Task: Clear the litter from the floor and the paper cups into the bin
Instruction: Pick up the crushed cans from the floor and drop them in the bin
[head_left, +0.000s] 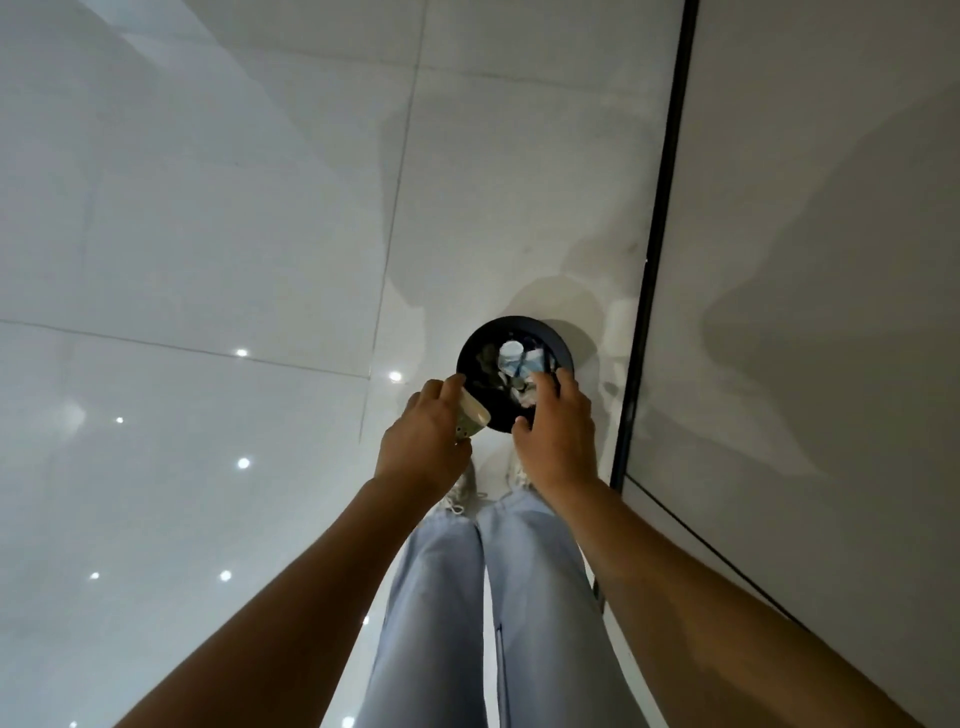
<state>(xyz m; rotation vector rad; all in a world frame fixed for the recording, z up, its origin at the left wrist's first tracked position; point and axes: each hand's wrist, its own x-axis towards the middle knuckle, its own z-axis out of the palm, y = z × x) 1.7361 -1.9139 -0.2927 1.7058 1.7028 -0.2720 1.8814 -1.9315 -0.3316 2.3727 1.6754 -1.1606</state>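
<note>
Glossy white floor tiles (208, 234) are filling most of what you're looking at, with ceiling spotlights bouncing off them down at 8 o'clock and a dark strip (660, 249) running up along the pale wall (831, 208) at 3 o'clock. You're standing right over the round black bin (558, 338), which is sitting on the floor just past your toes, close to that wall. Inside it you're already looking at a white cup (511, 351) and some crumpled bits, so I'd say a good chunk of the clearing is done. Your left hand (423, 441) is gripping a beige paper cup (471, 418), fingers wrapped round it, and it's hovering at the bin's 8 o'clock edge, not dropped yet. Your right hand (556, 431) is hanging over the bin's 5 o'clock rim with fingers loosely spread, and I can't see anything in it. My guess is you're about to let that cup go into the bin. No other litter is showing on the tiles from here, though your legs (498, 597) and arms are hiding a fair patch, so I can't say for sure what's left.
</note>
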